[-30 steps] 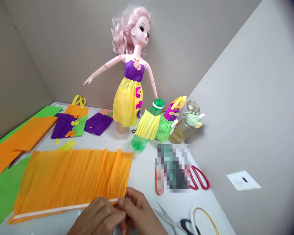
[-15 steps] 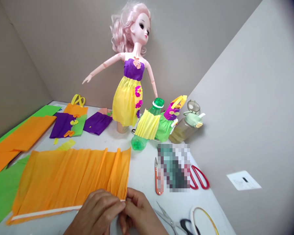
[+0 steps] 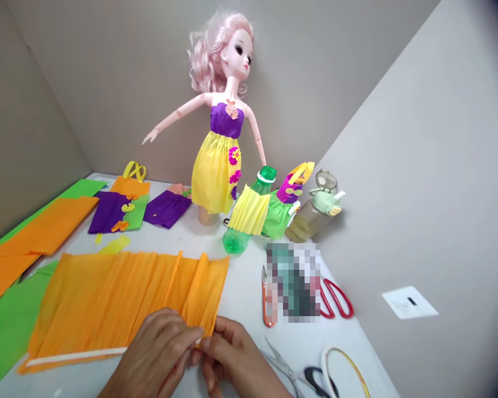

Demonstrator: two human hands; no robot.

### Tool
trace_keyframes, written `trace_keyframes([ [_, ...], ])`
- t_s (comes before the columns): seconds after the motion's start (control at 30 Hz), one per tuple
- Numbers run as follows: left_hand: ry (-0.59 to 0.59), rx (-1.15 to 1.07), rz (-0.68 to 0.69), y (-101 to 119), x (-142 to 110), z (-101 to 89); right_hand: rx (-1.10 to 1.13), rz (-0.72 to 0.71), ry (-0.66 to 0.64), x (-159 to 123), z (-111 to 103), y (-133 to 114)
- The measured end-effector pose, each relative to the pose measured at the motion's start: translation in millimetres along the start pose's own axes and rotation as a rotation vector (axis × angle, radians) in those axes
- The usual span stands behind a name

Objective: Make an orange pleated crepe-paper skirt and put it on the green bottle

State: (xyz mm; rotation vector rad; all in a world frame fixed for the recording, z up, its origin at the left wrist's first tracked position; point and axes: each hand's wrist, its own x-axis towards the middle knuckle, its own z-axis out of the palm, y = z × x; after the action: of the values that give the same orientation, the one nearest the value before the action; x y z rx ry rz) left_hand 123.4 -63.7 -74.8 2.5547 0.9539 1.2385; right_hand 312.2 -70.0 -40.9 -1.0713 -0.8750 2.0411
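Note:
A pleated sheet of orange crepe paper (image 3: 108,301) lies in front of me, with a strip of white tape (image 3: 78,355) along its near edge. My left hand (image 3: 160,345) rests over that edge near the right end, fingers bent and pressed on the paper. At the right corner, my right hand (image 3: 236,354) pinches the crepe paper between thumb and fingers, close to the left fingertips. A small bit of the white strip shows between the hands. The paper under my fingers is hidden.
A doll (image 3: 228,116) in a purple and yellow dress stands behind. Near it are a green bottle (image 3: 236,241) and a drink bottle (image 3: 311,218). Silver scissors (image 3: 284,365), thread snips (image 3: 268,301), red-handled scissors (image 3: 340,301) and a tape roll (image 3: 327,359) lie right; green paper (image 3: 12,326) left.
Both hands stay on the paper's right corner, with the left fingertips shifted slightly left and up. The sheet's right edge now leans more to the right.

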Motion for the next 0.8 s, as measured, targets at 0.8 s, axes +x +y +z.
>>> trace_keyframes([
  [0.8,-0.025,-0.097,-0.088,3.4,1.6,-1.0,0.100,0.010,0.075,-2.9,1.2,-3.7],
])
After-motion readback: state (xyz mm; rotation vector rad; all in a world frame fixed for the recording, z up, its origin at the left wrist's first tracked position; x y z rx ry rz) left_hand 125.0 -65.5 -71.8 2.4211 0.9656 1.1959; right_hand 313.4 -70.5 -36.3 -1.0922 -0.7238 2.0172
